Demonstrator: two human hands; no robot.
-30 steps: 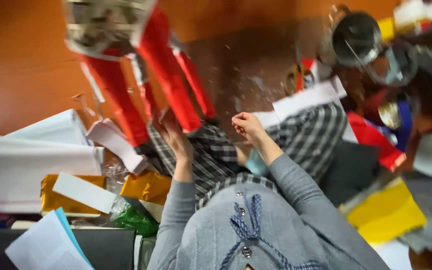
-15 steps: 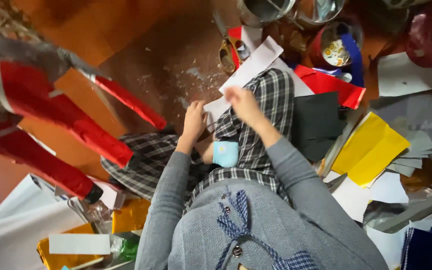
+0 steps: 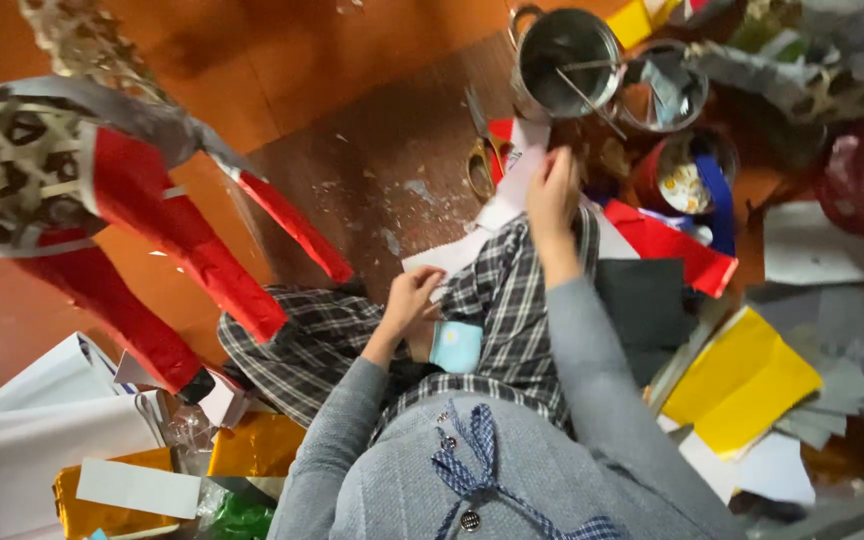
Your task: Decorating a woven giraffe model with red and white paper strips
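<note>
I sit on a wooden floor in checked trousers (image 3: pixel 512 310) and a grey top. My right hand (image 3: pixel 552 190) is stretched forward and grips the far end of a long white paper sheet (image 3: pixel 507 190), close to yellow-handled scissors (image 3: pixel 476 160). My left hand (image 3: pixel 410 300) holds the near end of the same sheet by my knee. A small light blue object (image 3: pixel 455 346) lies in my lap. A large red and grey papier-mâché figure (image 3: pixel 132 200) stands to the left of my legs.
A metal pot (image 3: pixel 564 60) with a stick in it, a second tin (image 3: pixel 664 90) and a red tin (image 3: pixel 687 175) stand ahead. Red (image 3: pixel 667 245), black (image 3: pixel 642 300), yellow (image 3: pixel 742 380) and grey paper lies at right. White sheets (image 3: pixel 42 430) and gold foil (image 3: pixel 252 445) lie at left.
My right hand has reached forward from my lap to the paper's far end near the scissors. My left hand stayed low by my knee. The view has swung toward the pots.
</note>
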